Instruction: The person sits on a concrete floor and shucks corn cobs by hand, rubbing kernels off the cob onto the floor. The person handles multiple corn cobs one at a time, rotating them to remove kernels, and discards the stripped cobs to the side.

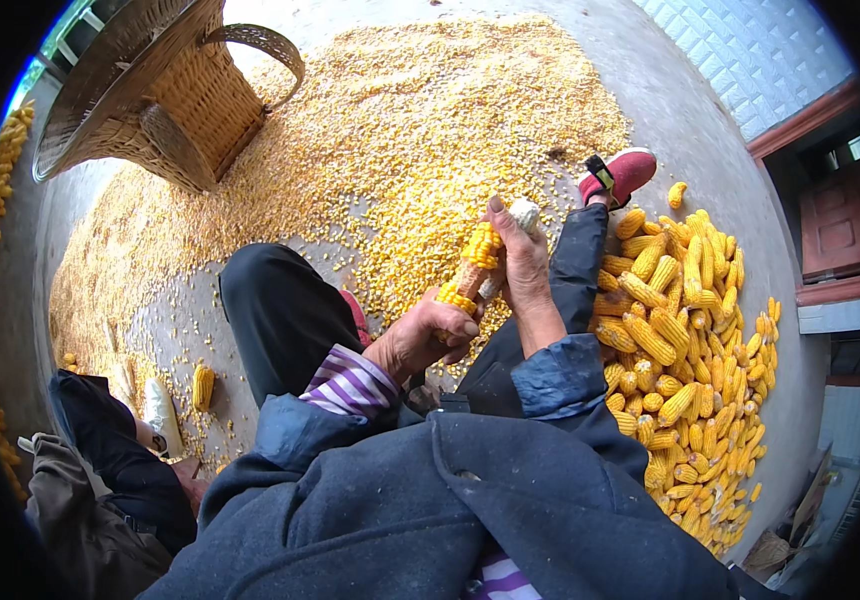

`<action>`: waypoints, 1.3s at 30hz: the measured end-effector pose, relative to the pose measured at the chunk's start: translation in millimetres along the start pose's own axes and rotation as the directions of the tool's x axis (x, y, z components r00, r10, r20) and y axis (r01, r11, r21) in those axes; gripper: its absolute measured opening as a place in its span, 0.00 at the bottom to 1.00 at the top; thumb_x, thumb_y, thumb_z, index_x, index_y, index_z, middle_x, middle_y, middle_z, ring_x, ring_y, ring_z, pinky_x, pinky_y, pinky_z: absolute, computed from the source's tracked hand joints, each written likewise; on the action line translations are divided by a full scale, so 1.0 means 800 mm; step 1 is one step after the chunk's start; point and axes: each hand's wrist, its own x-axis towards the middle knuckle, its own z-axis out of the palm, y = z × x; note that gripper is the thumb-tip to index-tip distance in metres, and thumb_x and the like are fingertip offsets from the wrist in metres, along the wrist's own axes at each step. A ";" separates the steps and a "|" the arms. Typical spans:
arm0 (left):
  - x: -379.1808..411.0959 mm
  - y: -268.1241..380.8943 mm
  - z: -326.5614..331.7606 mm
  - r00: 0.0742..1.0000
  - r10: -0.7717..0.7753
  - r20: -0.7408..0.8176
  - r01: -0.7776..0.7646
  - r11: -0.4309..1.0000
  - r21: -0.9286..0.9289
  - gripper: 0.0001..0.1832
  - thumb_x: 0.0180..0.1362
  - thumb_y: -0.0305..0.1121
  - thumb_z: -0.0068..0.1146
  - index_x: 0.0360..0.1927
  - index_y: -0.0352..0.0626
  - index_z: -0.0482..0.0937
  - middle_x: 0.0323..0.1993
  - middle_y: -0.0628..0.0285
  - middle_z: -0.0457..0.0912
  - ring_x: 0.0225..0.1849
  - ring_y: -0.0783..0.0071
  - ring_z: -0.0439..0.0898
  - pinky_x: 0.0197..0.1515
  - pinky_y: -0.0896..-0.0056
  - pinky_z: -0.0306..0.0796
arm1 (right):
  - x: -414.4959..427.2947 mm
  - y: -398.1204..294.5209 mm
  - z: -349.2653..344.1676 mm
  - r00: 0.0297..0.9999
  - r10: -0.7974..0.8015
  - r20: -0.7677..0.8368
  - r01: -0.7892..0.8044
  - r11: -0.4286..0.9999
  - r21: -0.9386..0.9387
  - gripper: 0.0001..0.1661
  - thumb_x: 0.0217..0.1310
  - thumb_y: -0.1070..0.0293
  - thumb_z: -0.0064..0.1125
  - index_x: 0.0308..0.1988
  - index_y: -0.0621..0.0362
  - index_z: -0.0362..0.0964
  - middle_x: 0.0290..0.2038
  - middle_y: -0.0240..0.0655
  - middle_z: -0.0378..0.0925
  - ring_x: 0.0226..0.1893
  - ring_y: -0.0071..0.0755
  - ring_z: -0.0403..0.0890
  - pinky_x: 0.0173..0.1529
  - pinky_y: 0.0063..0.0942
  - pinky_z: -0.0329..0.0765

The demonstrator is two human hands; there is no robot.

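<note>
My left hand [424, 330] grips the lower end of a partly shelled corn ear [482, 246]. Yellow kernels cover both ends of this ear, while a reddish stripped patch shows at its middle. In my right hand [527, 274] is a pale bare cob [525, 213], its tip poking out above the thumb. The cob's lower end lies against or close beside the ear; my fingers hide the exact contact. Loose corn kernels [430, 120] cover the concrete floor below and beyond my hands.
To my right is a heap of unshelled corn ears [670, 337]. A wicker basket [197, 105] with looped handles stands among the kernels at upper left. A single ear [203, 387] lies left of my knee. Another person's leg [96, 442] and pale shoe [163, 416] are at lower left.
</note>
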 end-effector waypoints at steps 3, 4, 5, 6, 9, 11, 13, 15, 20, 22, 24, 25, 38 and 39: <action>0.001 0.007 0.012 0.983 0.109 -0.150 -0.073 0.970 0.232 0.18 0.41 0.24 0.63 0.39 0.37 0.73 0.19 0.67 0.70 0.14 0.79 0.66 0.15 0.76 0.63 | 0.003 -0.012 -0.010 0.993 0.024 0.117 -0.022 1.000 -0.014 0.20 0.57 0.58 0.66 0.42 0.61 0.75 0.34 0.34 0.79 0.35 0.28 0.80 0.39 0.27 0.78; 0.002 0.011 0.015 0.960 0.164 -0.227 -0.063 0.916 0.397 0.18 0.40 0.24 0.63 0.38 0.37 0.73 0.19 0.67 0.71 0.15 0.80 0.68 0.16 0.76 0.63 | 0.001 -0.023 -0.011 0.978 0.080 0.191 -0.090 0.995 0.044 0.20 0.57 0.58 0.66 0.43 0.62 0.75 0.35 0.35 0.79 0.35 0.30 0.81 0.39 0.29 0.79; 0.002 0.015 0.018 0.928 0.231 -0.291 -0.036 0.835 0.549 0.18 0.39 0.24 0.64 0.38 0.37 0.74 0.20 0.67 0.72 0.16 0.80 0.69 0.16 0.77 0.64 | -0.002 -0.033 -0.009 0.954 0.131 0.268 -0.162 0.982 0.096 0.20 0.58 0.59 0.65 0.44 0.62 0.74 0.35 0.36 0.79 0.35 0.32 0.82 0.40 0.31 0.79; 0.001 0.021 0.026 0.891 0.305 -0.337 0.022 0.711 0.703 0.18 0.38 0.23 0.63 0.37 0.36 0.74 0.23 0.67 0.76 0.21 0.79 0.74 0.21 0.77 0.67 | -0.003 -0.040 -0.006 0.949 0.152 0.278 -0.185 0.978 0.097 0.18 0.58 0.63 0.65 0.45 0.62 0.73 0.34 0.38 0.79 0.35 0.35 0.83 0.40 0.33 0.80; 0.006 0.007 0.011 0.770 0.624 -0.135 -0.050 0.269 0.962 0.18 0.39 0.23 0.60 0.37 0.33 0.74 0.23 0.67 0.77 0.25 0.77 0.75 0.31 0.75 0.68 | 0.001 -0.029 0.001 0.960 0.057 0.273 -0.038 0.997 -0.074 0.16 0.57 0.65 0.65 0.42 0.62 0.73 0.32 0.37 0.79 0.32 0.34 0.83 0.38 0.31 0.80; 0.007 0.007 0.014 0.870 0.458 -0.183 -0.102 0.530 0.842 0.17 0.40 0.23 0.60 0.37 0.34 0.74 0.22 0.67 0.76 0.25 0.78 0.74 0.31 0.74 0.69 | 0.002 -0.019 0.005 0.988 0.025 0.151 -0.015 0.997 -0.071 0.15 0.55 0.65 0.67 0.39 0.61 0.73 0.25 0.36 0.78 0.23 0.31 0.81 0.29 0.28 0.79; -0.001 0.006 0.024 0.920 0.244 -0.306 0.028 0.738 0.674 0.15 0.42 0.26 0.64 0.35 0.35 0.73 0.19 0.68 0.73 0.18 0.81 0.72 0.21 0.76 0.64 | 0.003 -0.012 0.005 0.999 0.032 0.020 -0.031 0.998 -0.048 0.15 0.55 0.64 0.68 0.38 0.61 0.73 0.22 0.36 0.77 0.18 0.29 0.79 0.24 0.26 0.77; 0.000 0.009 0.020 0.957 0.119 -0.263 0.066 0.797 0.601 0.16 0.43 0.24 0.64 0.37 0.34 0.73 0.20 0.67 0.74 0.18 0.82 0.71 0.21 0.78 0.65 | 0.006 -0.006 0.005 0.999 0.033 -0.026 -0.033 0.999 -0.013 0.11 0.55 0.65 0.67 0.33 0.59 0.75 0.20 0.37 0.77 0.16 0.28 0.78 0.22 0.26 0.74; 0.013 -0.002 -0.003 0.894 0.384 -0.233 -0.108 0.687 0.718 0.21 0.38 0.26 0.66 0.38 0.34 0.74 0.18 0.64 0.75 0.18 0.73 0.75 0.21 0.67 0.67 | 0.010 -0.008 -0.005 0.994 0.091 0.068 -0.099 0.986 0.137 0.11 0.55 0.67 0.67 0.35 0.58 0.74 0.26 0.35 0.79 0.24 0.30 0.81 0.28 0.26 0.77; 0.020 -0.007 -0.015 0.780 0.604 -0.161 -0.140 0.420 0.897 0.22 0.39 0.29 0.63 0.42 0.36 0.75 0.19 0.56 0.78 0.22 0.64 0.79 0.29 0.59 0.71 | 0.009 -0.022 -0.010 0.977 0.136 0.161 -0.152 0.985 0.086 0.10 0.55 0.69 0.67 0.36 0.59 0.75 0.31 0.32 0.80 0.30 0.28 0.81 0.34 0.24 0.77; 0.016 -0.002 -0.009 0.729 0.668 -0.150 0.069 0.146 0.987 0.22 0.39 0.29 0.62 0.43 0.38 0.76 0.21 0.53 0.79 0.24 0.63 0.80 0.31 0.60 0.72 | 0.006 -0.025 -0.006 0.979 0.084 0.187 -0.067 0.993 -0.093 0.09 0.55 0.69 0.67 0.35 0.59 0.76 0.30 0.31 0.80 0.29 0.25 0.80 0.35 0.22 0.76; 0.013 0.003 -0.002 0.709 0.693 -0.133 0.178 0.006 0.984 0.23 0.39 0.30 0.61 0.44 0.39 0.76 0.21 0.51 0.80 0.25 0.62 0.81 0.32 0.60 0.72 | 0.004 -0.023 -0.006 0.978 0.061 0.199 -0.024 0.983 -0.180 0.09 0.55 0.69 0.68 0.35 0.59 0.76 0.30 0.30 0.80 0.28 0.23 0.79 0.35 0.22 0.75; 0.012 0.004 -0.002 0.761 0.610 -0.221 0.110 0.214 0.971 0.17 0.39 0.30 0.59 0.38 0.39 0.77 0.21 0.47 0.79 0.28 0.52 0.81 0.34 0.54 0.72 | 0.008 -0.001 -0.016 0.996 -0.045 0.072 0.055 0.988 -0.142 0.11 0.54 0.66 0.69 0.34 0.59 0.76 0.29 0.27 0.78 0.32 0.22 0.78 0.40 0.23 0.73; 0.013 0.002 -0.004 0.724 0.662 -0.193 0.142 0.131 0.981 0.16 0.41 0.30 0.59 0.37 0.40 0.77 0.21 0.44 0.79 0.29 0.47 0.81 0.34 0.51 0.72 | 0.006 -0.005 -0.018 0.990 -0.013 0.142 0.033 0.990 -0.138 0.11 0.54 0.67 0.68 0.35 0.60 0.76 0.30 0.27 0.78 0.35 0.23 0.79 0.43 0.23 0.74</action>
